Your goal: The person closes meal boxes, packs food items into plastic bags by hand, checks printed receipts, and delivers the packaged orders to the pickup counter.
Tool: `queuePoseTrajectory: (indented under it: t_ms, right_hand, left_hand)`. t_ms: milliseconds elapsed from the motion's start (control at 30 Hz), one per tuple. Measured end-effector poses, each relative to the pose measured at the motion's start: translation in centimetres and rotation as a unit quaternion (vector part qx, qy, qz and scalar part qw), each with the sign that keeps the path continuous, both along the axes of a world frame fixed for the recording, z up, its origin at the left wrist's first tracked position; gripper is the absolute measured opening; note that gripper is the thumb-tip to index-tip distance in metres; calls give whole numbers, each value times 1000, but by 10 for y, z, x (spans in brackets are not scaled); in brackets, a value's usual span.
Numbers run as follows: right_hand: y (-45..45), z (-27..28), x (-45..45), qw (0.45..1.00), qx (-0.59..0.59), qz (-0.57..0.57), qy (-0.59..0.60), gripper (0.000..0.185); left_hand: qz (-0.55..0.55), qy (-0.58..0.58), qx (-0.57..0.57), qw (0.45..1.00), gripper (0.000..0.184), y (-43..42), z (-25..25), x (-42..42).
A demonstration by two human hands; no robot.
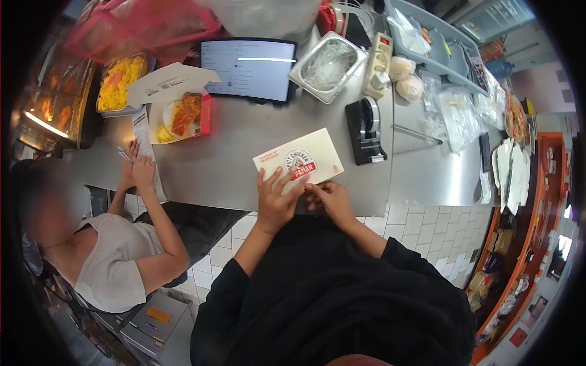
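- Head view: the left hand (276, 198) has its fingers spread over the top of a printed carton (326, 149), pressing or resting on it rather than wrapped round it.
- The right hand (333, 200) is curled at the carton's near edge, thumb and fingertips close together beside the left thumb; whether they pinch a flap or something small, I cannot tell.
- The carton lies closed and skewed beneath the left fingers, on the steel counter (223, 168), just inside its near edge. A hard pull toward the body could bring a corner over that edge and tip it.
- Too much weight from the left fingers could dent the lid, since the carton looks like thin card.
- If the left hand lifts while the right works the edge, the carton could swivel, as nothing else braces it.
- Right of the grip stands a tape dispenser (364, 131), near the carton; a wide swing of the right hand could knock it.
- Beyond the grip and to the left, an open box (206, 119) holds fried chicken (186, 116); if the carton were shoved far that way, it could bump the box and spill food.
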State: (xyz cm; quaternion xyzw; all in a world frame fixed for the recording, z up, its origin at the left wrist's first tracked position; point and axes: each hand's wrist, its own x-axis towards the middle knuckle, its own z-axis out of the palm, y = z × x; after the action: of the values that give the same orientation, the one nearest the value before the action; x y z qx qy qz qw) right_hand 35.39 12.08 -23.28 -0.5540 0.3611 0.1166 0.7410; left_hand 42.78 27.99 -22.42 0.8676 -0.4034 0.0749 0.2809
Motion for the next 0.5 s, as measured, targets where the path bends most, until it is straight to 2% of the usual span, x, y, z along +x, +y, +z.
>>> queuePoseTrajectory:
  t_ms: [33, 100, 133, 167, 200, 233, 267, 300, 333, 367, 433, 467, 500]
  right_hand:
    - [-4, -3, 1, 1000, 0, 9, -3, 31]
    - [-15, -7, 1, 977, -122, 164, 63, 36]
    - [-22, -13, -1, 928, -287, 238, 12, 39]
    - [-30, -17, -1, 843, -444, 299, -44, 43]
    - [-39, -15, -2, 839, -447, 305, -56, 43]
    - [-47, -12, -4, 765, -527, 361, -79, 42]
    - [-45, 6, 8, 680, -600, 409, -101, 41]
    - [-43, 24, 23, 676, -602, 410, -109, 41]
    - [-29, 79, 55, 762, -438, 473, -60, 37]
    - [-14, 113, 83, 817, -253, 518, -4, 33]
    - [20, 126, 132, 850, -286, 417, -145, 28]
    - [35, 98, 161, 823, -358, 355, -261, 29]
    - [51, 97, 192, 863, -299, 357, -197, 38]
  left_hand:
    - [9, -3, 0, 1000, 44, -1, 0, 0]
    - [-5, -27, 24, 999, 45, 1, 2, -1]
    - [6, -32, 27, 999, 45, 2, 6, -2]
    - [-9, 2, 31, 999, 44, 2, 12, -2]
    - [-22, 36, 33, 999, 44, 5, 16, 2]
    - [-11, 30, 32, 999, 44, 11, 19, 8]
    - [-14, 133, -48, 990, 44, 17, 22, 14]
    - [-20, 233, -127, 964, 44, 23, 24, 21]
    - [52, 147, -108, 982, 39, 34, 26, 31]
    - [55, 144, -107, 982, 39, 45, 27, 42]
    - [218, 116, -236, 940, 33, 64, 29, 68]
    - [218, 114, -235, 940, 33, 71, 34, 78]
    - [238, 66, -216, 945, 32, 77, 43, 87]
